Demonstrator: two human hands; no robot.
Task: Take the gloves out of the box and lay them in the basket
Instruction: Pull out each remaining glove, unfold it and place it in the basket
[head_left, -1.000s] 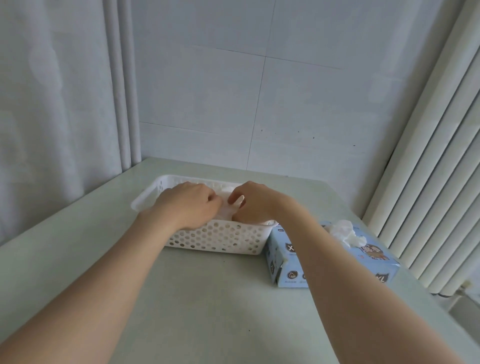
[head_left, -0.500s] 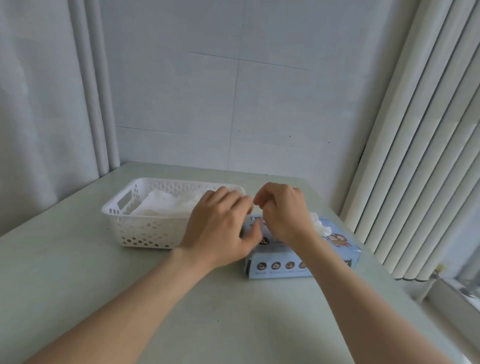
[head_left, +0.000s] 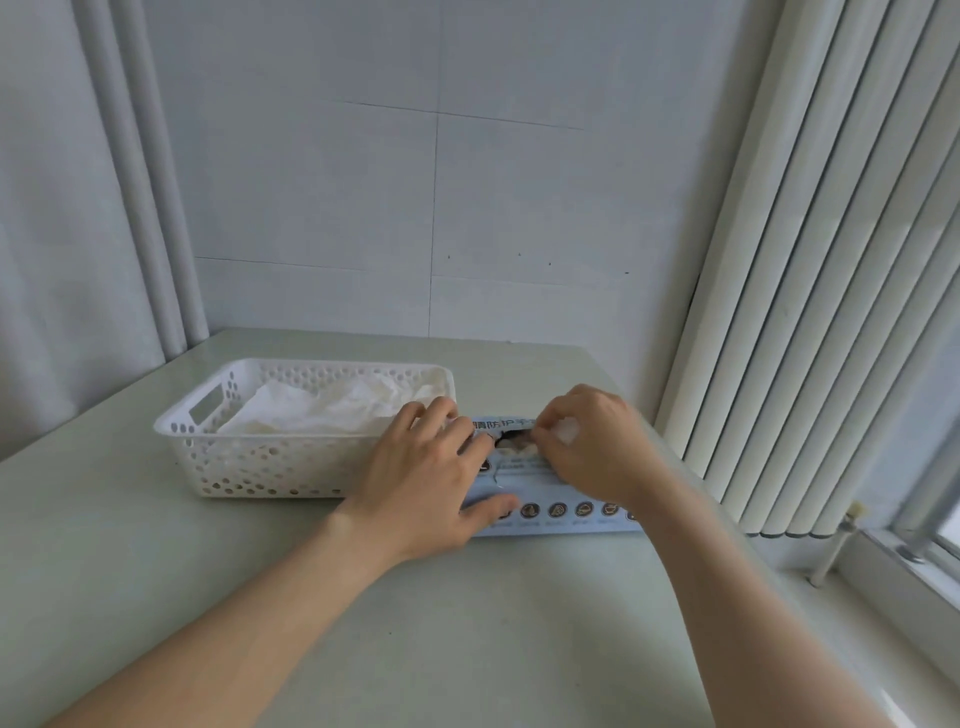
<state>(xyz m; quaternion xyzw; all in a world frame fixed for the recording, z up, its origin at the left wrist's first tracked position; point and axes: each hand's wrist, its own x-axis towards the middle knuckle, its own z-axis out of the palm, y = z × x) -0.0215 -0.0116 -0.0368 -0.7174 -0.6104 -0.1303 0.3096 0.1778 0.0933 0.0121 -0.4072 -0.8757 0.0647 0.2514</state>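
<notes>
A white perforated basket (head_left: 249, 470) stands on the pale green table and holds several crumpled white gloves (head_left: 322, 410). Touching its right end lies a light blue glove box (head_left: 561, 512) with a dark opening on top. My left hand (head_left: 421, 483) rests on the box's left end, fingers stretched over the top and thumb along the front face. My right hand (head_left: 597, 447) is curled over the opening and pinches a bit of white glove (head_left: 565, 431) between its fingertips. Most of the box top is hidden under both hands.
A grey curtain (head_left: 78, 234) hangs at the left and white vertical blinds (head_left: 810, 312) at the right, close to the table's right edge. A window sill (head_left: 893, 577) runs below the blinds. The tiled wall stands just behind the table.
Both hands left the basket and moved right to the box. My left hand has come down flat on the box, and my right hand now pinches a glove at the opening.
</notes>
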